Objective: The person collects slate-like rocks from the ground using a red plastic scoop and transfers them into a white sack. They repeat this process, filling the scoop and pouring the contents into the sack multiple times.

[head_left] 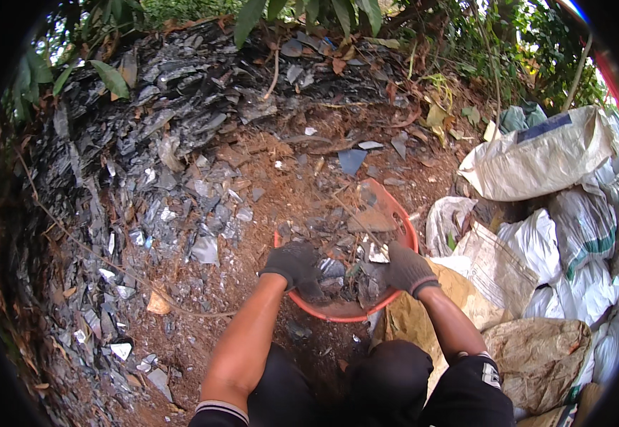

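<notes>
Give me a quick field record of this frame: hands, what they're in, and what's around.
left hand: gloved, on the near rim of the basin
right hand: gloved, among the shards in the basin
basin: round, orange-red, on the soil, full of dark flat shards
left of basin: heap of grey-black flakes on a slope
right of basin: stuffed woven sacks
ground: reddish soil, dry leaves

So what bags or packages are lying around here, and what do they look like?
Top sack: upper right, lying on its side, cream-white with a dark blue band.
White woven sacks: right edge, piled, crumpled, one with green stripes.
Brown sacks: lower right, flattened, dusty tan.
No labels, signs or screens to be made out.
</notes>
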`<action>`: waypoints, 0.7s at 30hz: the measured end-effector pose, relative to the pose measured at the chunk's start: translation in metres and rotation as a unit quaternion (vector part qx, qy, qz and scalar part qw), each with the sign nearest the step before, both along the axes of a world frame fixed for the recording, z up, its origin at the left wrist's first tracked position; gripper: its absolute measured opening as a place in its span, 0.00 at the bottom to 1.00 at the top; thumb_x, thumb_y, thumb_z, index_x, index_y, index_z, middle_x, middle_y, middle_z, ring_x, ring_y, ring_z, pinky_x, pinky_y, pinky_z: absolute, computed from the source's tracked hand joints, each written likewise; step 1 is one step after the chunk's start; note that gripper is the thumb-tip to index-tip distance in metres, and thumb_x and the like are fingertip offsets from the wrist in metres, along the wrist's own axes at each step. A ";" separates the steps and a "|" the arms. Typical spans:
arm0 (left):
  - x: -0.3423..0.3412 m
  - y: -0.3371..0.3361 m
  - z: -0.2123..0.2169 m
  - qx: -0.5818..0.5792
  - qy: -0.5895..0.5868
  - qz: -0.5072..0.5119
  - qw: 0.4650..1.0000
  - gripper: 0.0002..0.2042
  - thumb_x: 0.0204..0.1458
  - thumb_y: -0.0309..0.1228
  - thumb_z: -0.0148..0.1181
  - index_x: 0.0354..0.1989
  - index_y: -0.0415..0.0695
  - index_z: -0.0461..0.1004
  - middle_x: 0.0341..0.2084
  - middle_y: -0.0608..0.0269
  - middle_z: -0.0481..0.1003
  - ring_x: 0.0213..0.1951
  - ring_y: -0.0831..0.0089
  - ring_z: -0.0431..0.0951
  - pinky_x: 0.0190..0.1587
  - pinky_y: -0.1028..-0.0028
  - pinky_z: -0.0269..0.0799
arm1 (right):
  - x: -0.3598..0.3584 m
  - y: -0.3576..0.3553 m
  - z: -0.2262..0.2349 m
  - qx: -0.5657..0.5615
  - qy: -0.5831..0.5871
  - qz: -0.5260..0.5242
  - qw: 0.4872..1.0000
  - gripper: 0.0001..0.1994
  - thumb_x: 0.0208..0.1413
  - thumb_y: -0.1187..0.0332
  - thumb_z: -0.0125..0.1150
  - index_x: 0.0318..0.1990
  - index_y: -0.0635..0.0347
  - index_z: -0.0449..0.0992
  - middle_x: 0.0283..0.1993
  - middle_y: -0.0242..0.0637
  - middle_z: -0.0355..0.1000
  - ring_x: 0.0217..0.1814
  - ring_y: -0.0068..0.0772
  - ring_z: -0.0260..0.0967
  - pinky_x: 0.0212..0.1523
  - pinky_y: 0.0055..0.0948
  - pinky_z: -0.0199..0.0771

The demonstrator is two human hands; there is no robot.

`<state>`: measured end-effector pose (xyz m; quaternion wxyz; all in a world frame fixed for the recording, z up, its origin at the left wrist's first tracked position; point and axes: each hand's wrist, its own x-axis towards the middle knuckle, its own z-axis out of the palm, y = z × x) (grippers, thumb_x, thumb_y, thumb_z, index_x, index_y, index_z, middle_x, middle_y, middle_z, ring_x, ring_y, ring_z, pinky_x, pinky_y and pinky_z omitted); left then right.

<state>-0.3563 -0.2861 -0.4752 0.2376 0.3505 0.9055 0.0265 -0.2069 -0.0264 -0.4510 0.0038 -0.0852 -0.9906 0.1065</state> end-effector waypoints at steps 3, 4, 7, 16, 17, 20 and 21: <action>0.018 -0.005 0.031 0.021 -0.024 0.058 0.998 0.35 0.50 0.56 0.58 0.65 0.52 0.67 0.65 0.54 0.68 0.64 0.56 0.70 0.63 0.60 0.67 | 0.053 -0.011 0.025 -0.008 -0.030 -0.054 0.998 0.11 0.54 0.67 0.57 0.41 0.64 0.70 0.29 0.60 0.75 0.35 0.63 0.77 0.35 0.55 0.75; 0.015 -0.002 0.035 0.007 -0.040 0.066 0.997 0.36 0.49 0.56 0.59 0.66 0.52 0.66 0.64 0.54 0.69 0.63 0.56 0.71 0.62 0.60 0.67 | 0.068 -0.013 0.033 -0.010 -0.035 -0.059 0.998 0.11 0.54 0.67 0.57 0.41 0.64 0.68 0.28 0.60 0.75 0.34 0.64 0.76 0.35 0.56 0.75; 0.016 -0.002 0.031 0.046 -0.011 0.091 0.995 0.36 0.48 0.55 0.61 0.64 0.50 0.68 0.59 0.52 0.74 0.60 0.55 0.74 0.61 0.62 0.68 | 0.111 -0.009 0.054 -0.033 -0.029 -0.047 0.998 0.12 0.54 0.66 0.57 0.40 0.65 0.66 0.27 0.61 0.73 0.33 0.67 0.74 0.35 0.57 0.73; 0.012 0.100 0.002 0.311 0.114 0.016 0.943 0.40 0.49 0.57 0.62 0.67 0.46 0.63 0.60 0.45 0.69 0.63 0.48 0.68 0.66 0.55 0.61 | 0.185 -0.005 0.093 -0.277 0.124 -0.204 0.931 0.10 0.55 0.70 0.61 0.35 0.63 0.66 0.22 0.50 0.70 0.26 0.54 0.74 0.29 0.44 0.71; 0.010 0.120 -0.004 0.291 0.144 0.016 0.946 0.43 0.49 0.58 0.61 0.70 0.45 0.58 0.63 0.47 0.66 0.66 0.48 0.64 0.68 0.53 0.56 | 0.193 -0.004 0.089 -0.308 0.140 -0.232 0.912 0.09 0.55 0.70 0.61 0.35 0.63 0.66 0.22 0.48 0.70 0.24 0.49 0.74 0.28 0.42 0.72; -0.013 0.207 -0.030 0.239 0.103 0.095 0.961 0.46 0.50 0.60 0.58 0.73 0.45 0.53 0.69 0.47 0.59 0.71 0.47 0.57 0.72 0.46 0.47 | 0.216 -0.001 0.082 -0.396 0.139 -0.359 0.834 0.08 0.56 0.71 0.60 0.34 0.62 0.66 0.19 0.36 0.66 0.21 0.26 0.71 0.22 0.30 0.72; -0.023 0.226 -0.034 0.220 0.068 0.135 0.964 0.46 0.51 0.60 0.58 0.73 0.45 0.52 0.70 0.46 0.56 0.71 0.45 0.55 0.72 0.44 0.45 | 0.222 0.000 0.081 -0.428 0.113 -0.399 0.803 0.08 0.55 0.72 0.61 0.34 0.62 0.66 0.20 0.34 0.66 0.20 0.25 0.71 0.22 0.28 0.72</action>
